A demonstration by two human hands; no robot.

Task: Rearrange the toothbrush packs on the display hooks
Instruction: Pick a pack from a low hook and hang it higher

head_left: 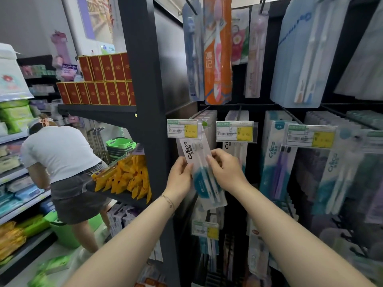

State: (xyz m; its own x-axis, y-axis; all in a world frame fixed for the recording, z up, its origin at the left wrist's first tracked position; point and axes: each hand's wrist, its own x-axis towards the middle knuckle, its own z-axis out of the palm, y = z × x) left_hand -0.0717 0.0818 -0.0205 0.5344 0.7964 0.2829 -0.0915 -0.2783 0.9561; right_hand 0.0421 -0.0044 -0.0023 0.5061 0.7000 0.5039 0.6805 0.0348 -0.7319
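A white and teal toothbrush pack (204,179) hangs tilted below the leftmost price tag (183,129) of the middle row. My left hand (180,176) grips its left edge. My right hand (224,167) pinches its right edge, fingers curled over the front. The pack's top is hidden behind the price tag, at the front of its display hook (200,114). More packs (235,150) of the same kind hang on the hook to the right. A purple-brush pack (276,160) hangs further right.
An orange pack (217,50) and pale blue packs (304,52) hang on the upper row. A dark shelf post (145,79) stands left of the hooks. A person in a white shirt (60,154) bends over in the aisle at left. Green baskets (121,145) sit behind yellow packets.
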